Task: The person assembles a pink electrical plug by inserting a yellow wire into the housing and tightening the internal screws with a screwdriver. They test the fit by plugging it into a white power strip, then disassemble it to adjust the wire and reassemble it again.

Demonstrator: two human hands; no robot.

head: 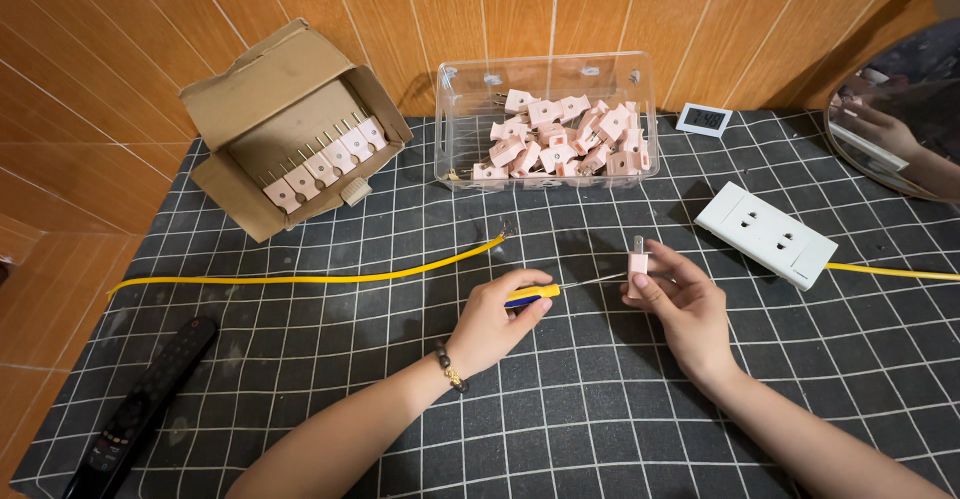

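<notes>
So here's where things stand. The left hand (495, 319) is wrapped around a screwdriver (540, 293) with a yellow and blue handle, and its thin shaft runs across to a single pale pink plug (638, 262) that the right hand (680, 304) pinches upright between thumb and fingers, prongs pointing up. The tip sits right at the plug's side, so I'd say a screw on it is being worked, though I can't tell whether it's going in or out.

As for progress: the yellow cable (330, 277) lies across the tabletop (600, 409) with its bare end near the clear bin (545, 124), well apart from the plug. Nothing is attached to that end, so the wiring part looks not yet started. My guess is this is an early step, with the plug being opened or prepped.

Plenty of stock is around. The bin holds a loose heap of the same pink plugs, and the cardboard box (290, 124) on the left has a neat row of them still packed. A white power strip (768, 234) with its own yellow lead sits to the right, nothing plugged in. There's also a black remote (145, 409) at the lower left and a small digital clock (704, 119) by the wall, both untouched.
</notes>
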